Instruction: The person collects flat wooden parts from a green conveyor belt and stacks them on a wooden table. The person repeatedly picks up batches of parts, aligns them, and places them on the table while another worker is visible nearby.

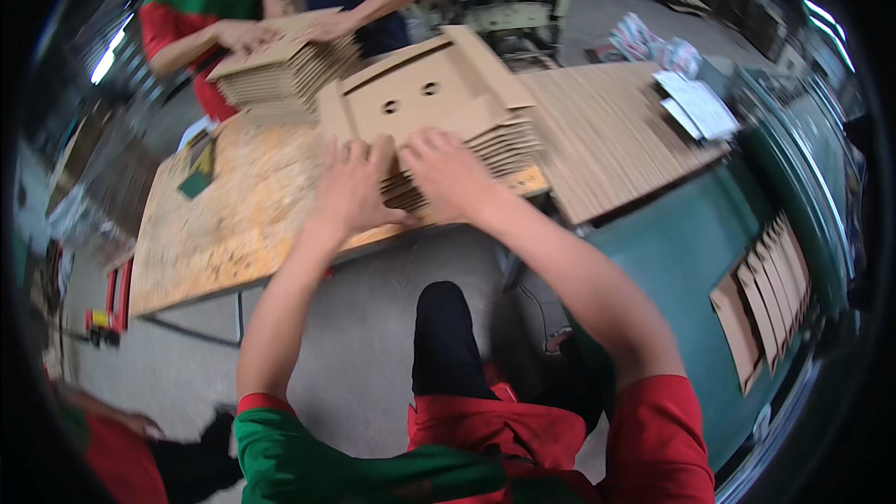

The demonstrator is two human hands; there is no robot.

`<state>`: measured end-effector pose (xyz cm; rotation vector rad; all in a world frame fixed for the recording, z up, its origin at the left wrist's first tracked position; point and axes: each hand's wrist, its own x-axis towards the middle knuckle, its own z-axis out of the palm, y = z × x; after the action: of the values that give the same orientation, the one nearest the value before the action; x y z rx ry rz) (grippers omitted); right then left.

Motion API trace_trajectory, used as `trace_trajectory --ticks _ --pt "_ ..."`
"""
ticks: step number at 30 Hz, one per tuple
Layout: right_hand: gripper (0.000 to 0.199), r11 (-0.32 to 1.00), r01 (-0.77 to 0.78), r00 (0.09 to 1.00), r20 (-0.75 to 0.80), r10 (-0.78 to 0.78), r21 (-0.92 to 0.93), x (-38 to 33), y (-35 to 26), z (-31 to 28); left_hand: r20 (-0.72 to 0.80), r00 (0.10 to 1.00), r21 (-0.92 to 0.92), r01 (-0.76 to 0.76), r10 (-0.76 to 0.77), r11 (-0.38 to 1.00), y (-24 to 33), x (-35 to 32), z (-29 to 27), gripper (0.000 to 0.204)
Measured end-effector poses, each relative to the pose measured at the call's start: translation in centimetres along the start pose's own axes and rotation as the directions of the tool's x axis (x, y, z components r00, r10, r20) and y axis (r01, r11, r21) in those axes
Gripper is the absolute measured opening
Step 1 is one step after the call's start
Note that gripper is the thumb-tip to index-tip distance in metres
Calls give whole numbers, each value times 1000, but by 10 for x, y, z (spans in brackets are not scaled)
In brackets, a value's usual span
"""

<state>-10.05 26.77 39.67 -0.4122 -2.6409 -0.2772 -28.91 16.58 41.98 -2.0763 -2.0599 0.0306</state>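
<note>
A stack of folded cardboard trays [509,147] stands at the near edge of the wooden table. The top cardboard tray [411,84] has raised sides and two round holes. At the near left corner of this tray, my left hand [350,185] bends its fingers over the rim, with the thumb low against the stack's side. Beside it my right hand [443,168] curls its fingers on the near rim. A narrow gap separates the hands, and a piece of the near flap stands between them. The fingers hide part of the edge.
Two people stand across the wooden table [233,210]; their hands rest on another cardboard stack [280,75]. A green tool [196,182] lies at left. Flat cardboard sheets [625,131] with papers [695,105] on them are at right, near a green conveyor surface [663,252] carrying cardboard pieces [761,289].
</note>
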Motion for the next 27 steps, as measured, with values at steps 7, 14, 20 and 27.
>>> trace_trajectory --ticks 7,14,20,27 --pt "86 989 -102 995 11 104 -110 -2 -8 9 -149 989 -723 -110 1 682 -17 148 -57 105" --pt "49 972 -220 963 -176 204 -78 -48 -27 30 -102 988 -141 -131 117 981 16 232 64 69" --pt "31 903 -427 792 -461 400 51 -304 -14 -52 -98 984 -316 -172 148 933 -15 246 76 78" --pt "98 125 -802 164 -14 986 -584 -594 -12 -211 10 986 -323 -153 165 934 -14 248 72 79"
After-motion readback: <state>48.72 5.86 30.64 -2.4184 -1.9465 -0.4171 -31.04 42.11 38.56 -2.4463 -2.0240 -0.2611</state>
